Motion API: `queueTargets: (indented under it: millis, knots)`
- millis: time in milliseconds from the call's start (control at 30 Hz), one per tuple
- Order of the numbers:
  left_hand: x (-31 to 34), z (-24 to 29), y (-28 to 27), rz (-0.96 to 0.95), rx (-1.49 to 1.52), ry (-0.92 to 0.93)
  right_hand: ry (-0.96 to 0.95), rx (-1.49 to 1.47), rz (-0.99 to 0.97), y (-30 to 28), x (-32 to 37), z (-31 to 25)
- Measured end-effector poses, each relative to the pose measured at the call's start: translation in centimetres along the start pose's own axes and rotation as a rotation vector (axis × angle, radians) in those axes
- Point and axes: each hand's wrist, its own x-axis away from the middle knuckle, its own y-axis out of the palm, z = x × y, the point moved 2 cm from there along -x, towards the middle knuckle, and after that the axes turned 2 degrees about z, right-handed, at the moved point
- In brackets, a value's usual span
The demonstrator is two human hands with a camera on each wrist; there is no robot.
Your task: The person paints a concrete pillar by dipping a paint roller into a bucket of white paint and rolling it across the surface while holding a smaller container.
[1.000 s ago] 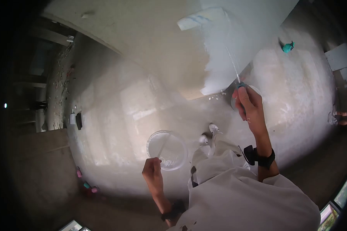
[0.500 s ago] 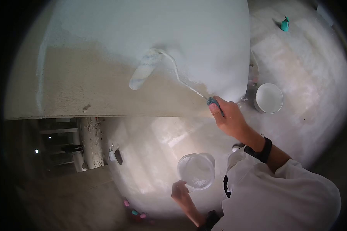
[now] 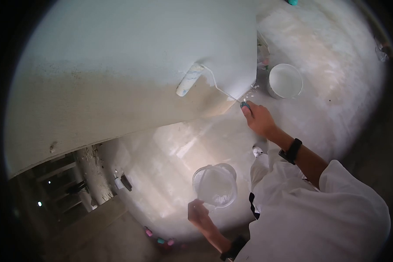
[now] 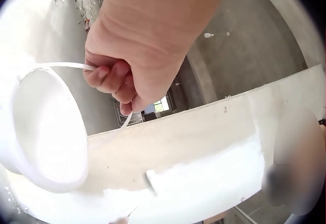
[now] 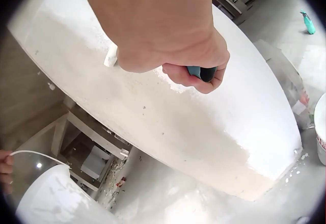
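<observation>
My right hand (image 3: 261,120) grips the blue-black handle (image 5: 201,73) of a paint roller. The roller's white sleeve (image 3: 190,80) lies against the wall (image 3: 131,94), at the border between white paint and bare tan surface. My left hand (image 4: 135,45) has its fingers curled round the thin white handle (image 4: 66,65) of a white bucket (image 3: 215,185), which hangs beside it. Pale paint shows inside that bucket in the head view. In the right wrist view the sleeve is mostly hidden behind my right hand (image 5: 173,45).
A second white bucket (image 3: 285,81) stands on the floor right of the wall's edge, near a clear plastic bag (image 5: 285,81). A green bottle (image 5: 308,23) is farther back. Small pink and green objects (image 3: 160,240) lie on the floor at lower left.
The roller has gone from the upper wall area to the paint border, then slightly right over the last half second. My left hand still holds the bucket. The head view has turned.
</observation>
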Motion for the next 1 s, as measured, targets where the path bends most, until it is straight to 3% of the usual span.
queueTargets:
  millis: [300,467,500,633,833,1000]
  knots:
    - [2.3,-4.8,-6.2,0.014,0.162,0.076,0.292,0.143,0.002,3.6,4.2,7.9]
    - [2.0,-9.5,-9.8,0.022,0.152,0.110,0.415,0.166,0.003,2.2,10.3,11.4]
    - [2.3,-9.9,-10.6,0.030,0.157,0.047,0.434,0.186,0.005,2.0,11.5,12.4]
    - [2.3,-10.0,-12.0,0.053,0.151,0.032,0.505,0.179,0.048,0.6,14.1,14.3]
    - [2.1,-8.7,-11.8,0.072,0.113,-0.002,0.533,0.122,0.100,2.7,12.3,17.1]
    - [1.1,-5.1,-9.0,0.080,0.022,-0.004,0.511,0.050,-0.036,4.5,7.2,17.5]
